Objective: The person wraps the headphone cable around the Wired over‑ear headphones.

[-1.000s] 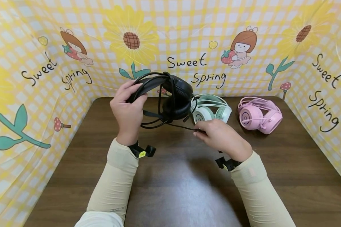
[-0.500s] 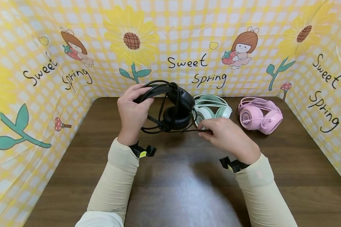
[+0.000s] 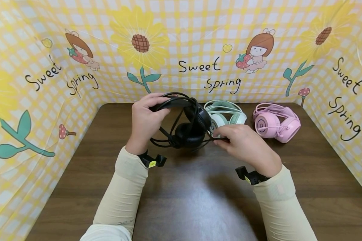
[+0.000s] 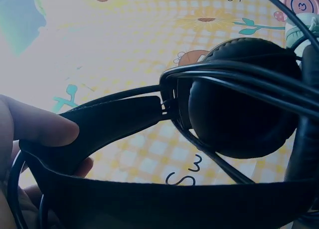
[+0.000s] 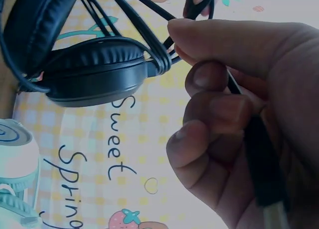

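Black over-ear headphones [image 3: 188, 135] are held up over the table's back half, ear cups toward the right. My left hand [image 3: 146, 122] grips them by the padded headband [image 4: 119, 112], thumb and fingers on either side of the band. Strands of black cable [image 4: 224, 72] run across the ear cup [image 4: 244, 99] in the left wrist view. Just right of the cups, my right hand [image 3: 244, 142] pinches the cable between thumb and curled fingers. The cable's end, a black plug [image 5: 266, 169] with a pale metal tip, lies along the palm in the right wrist view.
Mint-green headphones [image 3: 236, 117] stand behind my right hand, partly covered by it and the black pair. Pink headphones [image 3: 277, 124] stand farther right. A yellow checked cloth [image 3: 193, 40] with printed flowers walls the brown wooden table [image 3: 184, 201] at the back and sides.
The black headphones, in my left hand, have come down and somewhat right, nearer the table. My right hand has shifted slightly right with the cable still pinched.
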